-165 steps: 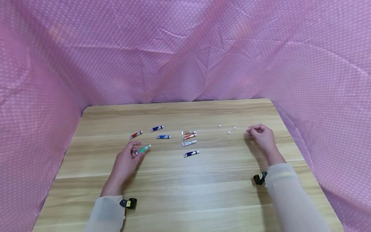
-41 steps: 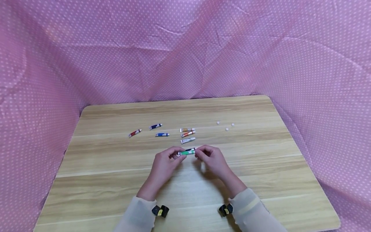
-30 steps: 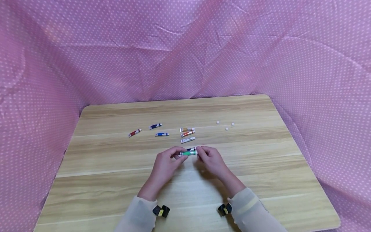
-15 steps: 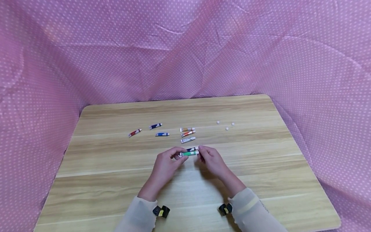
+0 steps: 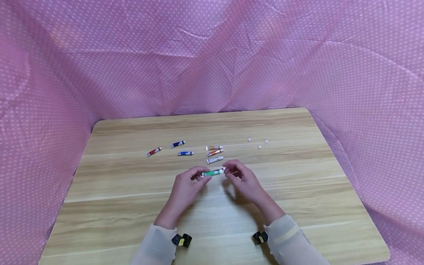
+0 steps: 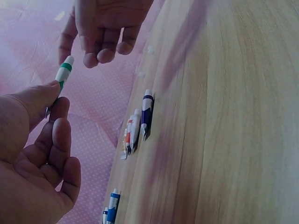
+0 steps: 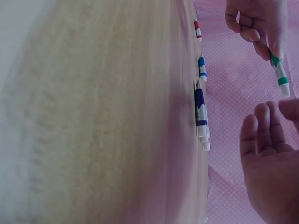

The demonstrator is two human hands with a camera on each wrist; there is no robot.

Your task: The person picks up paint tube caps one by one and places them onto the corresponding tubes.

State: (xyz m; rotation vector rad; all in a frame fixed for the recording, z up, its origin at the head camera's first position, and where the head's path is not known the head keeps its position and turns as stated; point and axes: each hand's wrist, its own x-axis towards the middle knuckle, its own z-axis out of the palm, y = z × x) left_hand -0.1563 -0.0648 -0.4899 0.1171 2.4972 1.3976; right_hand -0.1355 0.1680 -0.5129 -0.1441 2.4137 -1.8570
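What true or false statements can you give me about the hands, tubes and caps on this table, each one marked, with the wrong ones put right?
1. The left hand holds the green tube above the table. True.
2. The green tube lies flat on the table. False: the left hand holds it up.
3. In the head view, the red tube lies left of the caps. True.
4. Six caps lie on the table. False: three do.
5. The right hand is closer to the green tube than to the red tube. True.
6. The right hand holds the red tube. False: the red tube lies on the table.
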